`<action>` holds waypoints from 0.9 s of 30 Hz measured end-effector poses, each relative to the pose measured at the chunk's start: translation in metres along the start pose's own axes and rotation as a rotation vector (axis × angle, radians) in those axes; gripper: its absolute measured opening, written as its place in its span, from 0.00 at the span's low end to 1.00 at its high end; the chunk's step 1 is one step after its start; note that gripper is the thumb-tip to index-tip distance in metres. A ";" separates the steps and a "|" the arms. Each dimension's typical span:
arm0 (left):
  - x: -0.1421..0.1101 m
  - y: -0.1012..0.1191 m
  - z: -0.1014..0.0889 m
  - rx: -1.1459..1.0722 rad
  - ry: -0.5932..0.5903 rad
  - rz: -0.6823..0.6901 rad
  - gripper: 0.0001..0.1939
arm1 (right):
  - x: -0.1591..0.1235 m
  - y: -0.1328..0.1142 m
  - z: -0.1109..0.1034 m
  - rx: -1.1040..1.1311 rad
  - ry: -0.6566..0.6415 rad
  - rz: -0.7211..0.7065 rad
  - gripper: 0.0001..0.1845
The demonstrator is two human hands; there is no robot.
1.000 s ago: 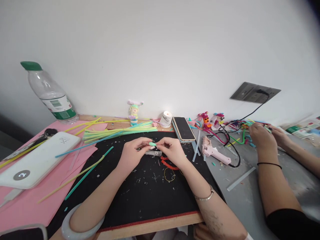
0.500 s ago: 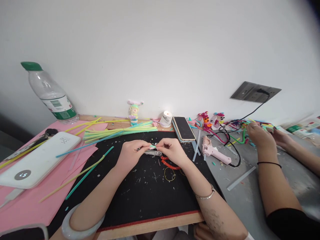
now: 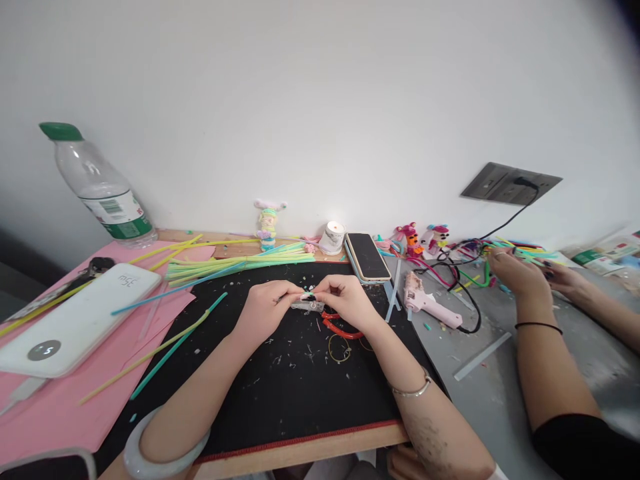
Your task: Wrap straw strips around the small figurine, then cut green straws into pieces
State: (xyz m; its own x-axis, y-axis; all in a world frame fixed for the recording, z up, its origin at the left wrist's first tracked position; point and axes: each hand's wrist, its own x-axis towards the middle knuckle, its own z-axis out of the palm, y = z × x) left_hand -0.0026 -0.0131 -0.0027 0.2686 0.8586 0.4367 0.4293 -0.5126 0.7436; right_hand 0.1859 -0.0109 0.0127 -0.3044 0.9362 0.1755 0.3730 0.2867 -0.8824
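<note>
On the black mat point(image 3: 295, 393), red tool handles point(image 3: 342, 329) are partly hidden by the right hand point(image 3: 346, 300); just beyond, a small green piece point(image 3: 307, 294) is pinched between its fingertips and those of the left hand point(image 3: 265, 301), held close together; farther, bundled pale stems point(image 3: 235, 268) are laid left, a phone point(image 3: 369, 257) right

Wooden worktop point(image 3: 305, 455) partly covered by a black mat point(image 3: 300, 393) and pink sheets point(image 3: 65, 420), white cup point(image 3: 333, 239) placed at its back, grey worktop point(image 3: 493, 417) alongside, pink glue gun point(image 3: 435, 309) and translucent stick point(image 3: 483, 357) laid there
</note>
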 end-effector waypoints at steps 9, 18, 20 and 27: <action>0.002 0.001 0.005 -0.045 -0.037 -0.092 0.06 | 0.000 0.005 -0.001 -0.235 0.046 -0.175 0.02; 0.002 -0.003 0.003 -0.021 -0.074 -0.154 0.10 | 0.000 0.006 -0.004 -0.394 0.048 -0.245 0.04; 0.002 -0.003 0.004 0.008 -0.094 -0.118 0.09 | 0.000 0.007 -0.004 -0.421 0.036 -0.268 0.05; 0.002 -0.006 0.004 0.009 0.070 -0.190 0.09 | 0.000 0.001 -0.003 -0.491 0.285 -0.425 0.10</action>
State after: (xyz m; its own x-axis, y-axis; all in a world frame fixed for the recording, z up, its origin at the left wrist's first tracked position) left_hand -0.0009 -0.0081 -0.0083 0.1213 0.9386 0.3231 0.4740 -0.3407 0.8119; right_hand 0.1892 -0.0103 0.0130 -0.2950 0.7207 0.6274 0.6454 0.6345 -0.4253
